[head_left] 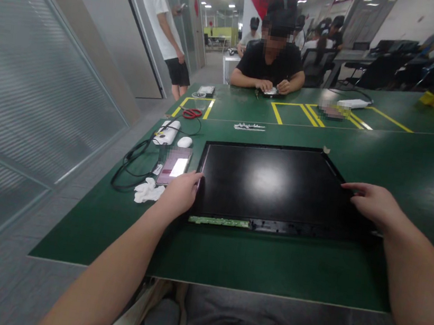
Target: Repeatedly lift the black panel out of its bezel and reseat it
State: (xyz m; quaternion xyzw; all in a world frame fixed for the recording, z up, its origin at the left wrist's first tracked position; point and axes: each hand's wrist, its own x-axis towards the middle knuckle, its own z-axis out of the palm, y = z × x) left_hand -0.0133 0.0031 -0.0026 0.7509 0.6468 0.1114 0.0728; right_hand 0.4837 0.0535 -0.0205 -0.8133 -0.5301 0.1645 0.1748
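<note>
A black flat display panel point(233, 186) in a dark frame lies face up on the green table point(267, 268). My left hand point(181, 192) grips its left edge, with the fingertips over the frame. On the opposite side, my right hand point(374, 202) is closed at the right edge, index finger on the rim and thumb below it; its other fingers are partly hidden. Along the near edge of the panel runs a narrow green circuit board point(219, 221), at the left part. A small pale tab point(326, 150) sticks up at the far right corner.
Left of the panel are a phone point(174, 167), crumpled tissue point(149, 191), a white mouse-shaped object point(185, 142), a white power strip point(167, 132), black cable point(131, 159) and red-handled scissors point(192, 113). Thin white strips point(249, 127) lie beyond. A person point(271, 57) sits opposite, handling a small device.
</note>
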